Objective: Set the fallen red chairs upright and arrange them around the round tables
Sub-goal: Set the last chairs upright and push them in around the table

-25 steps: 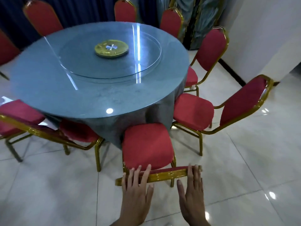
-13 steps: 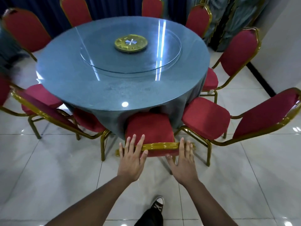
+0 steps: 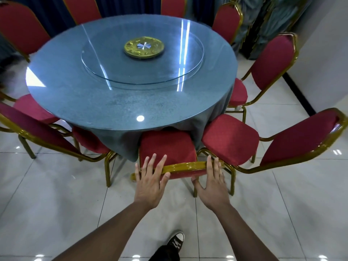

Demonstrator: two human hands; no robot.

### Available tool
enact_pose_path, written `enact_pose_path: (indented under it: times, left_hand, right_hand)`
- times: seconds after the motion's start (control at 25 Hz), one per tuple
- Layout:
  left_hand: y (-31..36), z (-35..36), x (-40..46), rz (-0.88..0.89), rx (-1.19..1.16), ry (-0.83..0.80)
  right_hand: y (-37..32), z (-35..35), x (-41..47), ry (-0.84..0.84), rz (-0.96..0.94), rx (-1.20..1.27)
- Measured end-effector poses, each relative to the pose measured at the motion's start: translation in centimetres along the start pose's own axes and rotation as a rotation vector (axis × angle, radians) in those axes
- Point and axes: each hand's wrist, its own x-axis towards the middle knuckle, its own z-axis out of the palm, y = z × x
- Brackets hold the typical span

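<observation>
Already the near red chair (image 3: 167, 147) is stood upright, its seat tucked partly under the cloth-draped edge of the round surface (image 3: 131, 102). Its gold top rail (image 3: 185, 165) is touched by both hands: the left hand (image 3: 150, 178) is laid over the rail with fingers straight and spread, the right hand (image 3: 211, 180) likewise flat against it, nothing being clasped. Every other chair in view is seen upright around this surface, so this setting is judged nearly finished. No fallen chair is seen; other tables, if any, lie out of view.
</observation>
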Motion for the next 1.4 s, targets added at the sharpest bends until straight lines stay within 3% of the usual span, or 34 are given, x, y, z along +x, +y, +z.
enact_pose_path:
  times: [0.24,0.4,0.6,0.84,1.16,1.4]
  left_hand:
    - [1.6,-0.5,3.4,0.033,-0.011,-0.098]
    - [2.6,0.2,3.7,0.015,-0.007,-0.077]
    - [5.2,0.2,4.2,-0.123,-0.048,-0.067]
    - [15.4,1.0,8.5,0.023,0.035,0.007]
    - [30.1,6.0,12.4,0.255,-0.048,-0.147]
    - [43.4,11.9,15.1,0.270,-0.102,-0.168]
  right_hand:
    - [1.0,-2.4,4.0,-0.057,0.009,0.029]
    - [2.6,-3.4,4.4,-0.072,-0.035,0.009]
    - [4.2,-4.7,4.4,-0.015,-0.081,0.032]
    - [9.1,-10.6,6.2,0.029,0.001,0.115]
    - [20.4,-20.3,7.3,0.177,0.150,0.164]
    - [30.3,-29.4,9.9,0.258,0.083,0.090]
